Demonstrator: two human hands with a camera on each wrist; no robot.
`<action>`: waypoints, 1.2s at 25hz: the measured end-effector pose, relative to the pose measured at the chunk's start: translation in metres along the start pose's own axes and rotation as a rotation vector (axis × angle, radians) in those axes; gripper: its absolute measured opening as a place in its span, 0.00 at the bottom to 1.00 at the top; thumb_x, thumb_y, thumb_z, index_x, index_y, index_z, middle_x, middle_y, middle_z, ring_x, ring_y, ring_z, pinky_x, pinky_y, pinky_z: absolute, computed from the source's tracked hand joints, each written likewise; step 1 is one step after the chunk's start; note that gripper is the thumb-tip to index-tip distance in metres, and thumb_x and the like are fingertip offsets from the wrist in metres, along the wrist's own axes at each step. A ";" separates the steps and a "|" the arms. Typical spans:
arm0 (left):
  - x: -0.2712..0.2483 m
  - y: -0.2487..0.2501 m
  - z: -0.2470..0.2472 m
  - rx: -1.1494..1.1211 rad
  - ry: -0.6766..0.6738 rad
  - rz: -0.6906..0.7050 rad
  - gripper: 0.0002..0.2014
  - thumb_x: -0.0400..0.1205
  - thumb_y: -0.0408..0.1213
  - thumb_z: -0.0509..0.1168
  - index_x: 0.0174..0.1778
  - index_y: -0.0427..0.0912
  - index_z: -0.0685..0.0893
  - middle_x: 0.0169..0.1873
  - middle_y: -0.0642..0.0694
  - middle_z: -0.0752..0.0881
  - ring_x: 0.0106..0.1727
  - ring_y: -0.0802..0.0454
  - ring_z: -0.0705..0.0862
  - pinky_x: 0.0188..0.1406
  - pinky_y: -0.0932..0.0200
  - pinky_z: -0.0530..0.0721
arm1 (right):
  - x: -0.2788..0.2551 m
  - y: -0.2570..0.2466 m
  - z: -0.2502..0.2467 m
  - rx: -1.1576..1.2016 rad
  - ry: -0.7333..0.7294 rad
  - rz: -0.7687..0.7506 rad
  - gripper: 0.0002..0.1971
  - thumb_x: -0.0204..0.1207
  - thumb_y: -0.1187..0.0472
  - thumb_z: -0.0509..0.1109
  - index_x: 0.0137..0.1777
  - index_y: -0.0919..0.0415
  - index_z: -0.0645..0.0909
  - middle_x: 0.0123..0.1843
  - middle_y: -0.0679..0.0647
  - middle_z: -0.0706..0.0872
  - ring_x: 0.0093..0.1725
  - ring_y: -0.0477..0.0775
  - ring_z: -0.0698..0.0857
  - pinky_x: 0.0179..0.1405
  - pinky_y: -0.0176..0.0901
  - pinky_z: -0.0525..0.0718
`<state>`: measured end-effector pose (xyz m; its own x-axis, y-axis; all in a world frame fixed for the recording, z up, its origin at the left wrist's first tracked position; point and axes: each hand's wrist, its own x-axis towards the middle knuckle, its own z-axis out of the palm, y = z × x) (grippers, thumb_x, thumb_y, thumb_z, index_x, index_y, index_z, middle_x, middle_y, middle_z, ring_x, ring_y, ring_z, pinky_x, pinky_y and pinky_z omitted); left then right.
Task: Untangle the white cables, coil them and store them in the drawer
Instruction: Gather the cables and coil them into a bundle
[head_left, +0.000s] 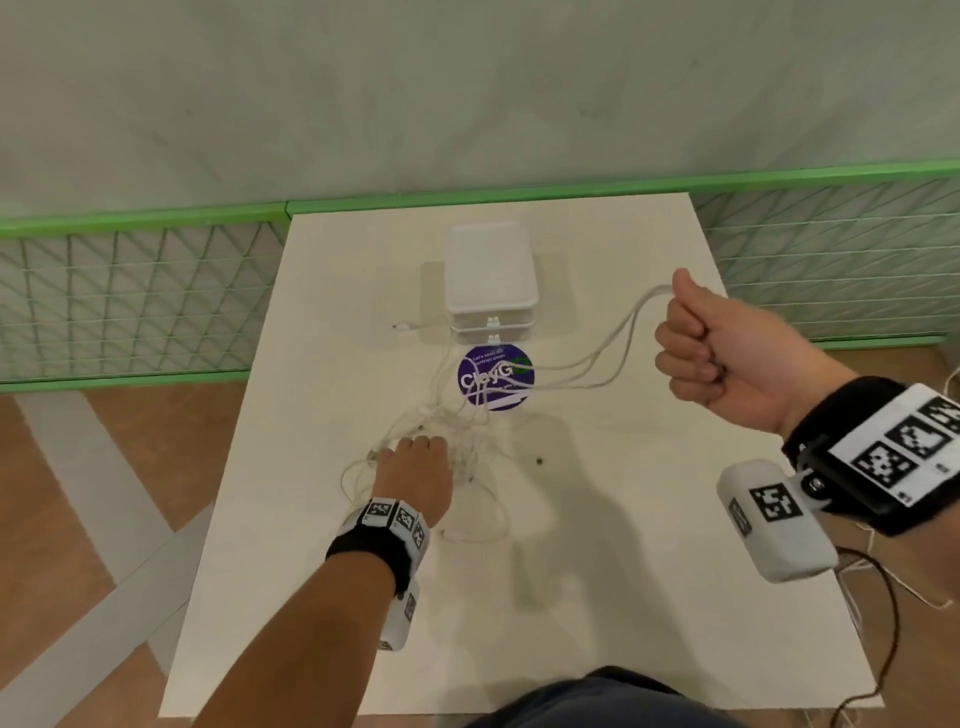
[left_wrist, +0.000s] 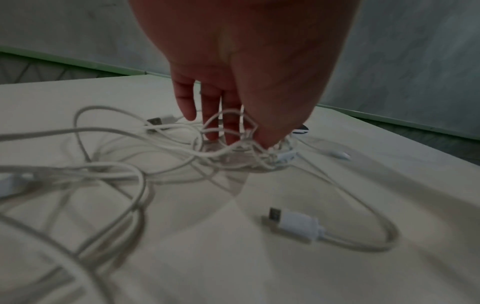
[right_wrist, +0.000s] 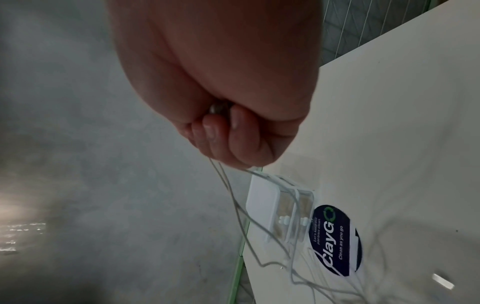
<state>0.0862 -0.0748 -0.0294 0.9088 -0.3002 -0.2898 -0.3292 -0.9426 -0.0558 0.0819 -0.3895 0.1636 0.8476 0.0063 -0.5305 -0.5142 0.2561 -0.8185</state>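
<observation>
Head view: right hand raised above the right side of the table, fingers curled into a fist round several strands of the white cables; strands slope down left across the round purple sticker into the knot. Left hand low on the table, palm down, fingers on the knotted mass of cable near the table's middle. Small two-drawer unit at the far side, both drawers closed, one loose plug end just to its left. Step in hand, as judged: drawing strands clear of the knot while pinning the rest. Pull slowly along the line of the strand, not upward; ease off if the knot tightens

Left wrist view: fingers nearly straight, tips threaded down into loops of the knot, pressing it to the table rather than clasping it. Loose loops spread to the left, a flat white connector lying free in front. Keep pressure on the knot only; leave free loops unpinned so they can feed through

Right wrist view: fist closed tight, thin strands emerging beneath it and running down toward the drawer unit and sticker. Number of separate cables held: cannot tell. Regrip closer to the knot once slack runs out
</observation>
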 end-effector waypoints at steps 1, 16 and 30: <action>-0.003 -0.004 -0.005 -0.067 0.038 0.021 0.13 0.86 0.46 0.57 0.61 0.43 0.77 0.55 0.44 0.86 0.56 0.42 0.84 0.55 0.45 0.80 | 0.001 -0.001 0.000 0.013 0.023 -0.017 0.28 0.86 0.37 0.59 0.29 0.52 0.63 0.26 0.49 0.59 0.21 0.47 0.57 0.16 0.38 0.54; -0.059 -0.032 -0.155 -1.245 0.065 0.211 0.12 0.80 0.26 0.68 0.54 0.44 0.91 0.37 0.60 0.89 0.36 0.64 0.83 0.43 0.60 0.83 | -0.017 0.023 0.098 -0.393 -0.118 -0.163 0.21 0.85 0.48 0.69 0.41 0.67 0.75 0.25 0.49 0.63 0.25 0.50 0.57 0.24 0.42 0.50; -0.065 -0.034 -0.161 -1.515 -0.087 0.149 0.06 0.80 0.30 0.73 0.51 0.37 0.85 0.37 0.43 0.88 0.39 0.46 0.90 0.52 0.41 0.87 | -0.027 0.042 0.131 -0.243 -0.265 0.072 0.20 0.87 0.44 0.64 0.39 0.59 0.78 0.25 0.50 0.62 0.21 0.47 0.59 0.17 0.35 0.56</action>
<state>0.0795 -0.0466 0.1453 0.8570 -0.4447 -0.2604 0.2001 -0.1785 0.9634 0.0545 -0.2523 0.1721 0.7964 0.2747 -0.5388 -0.5624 0.0088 -0.8268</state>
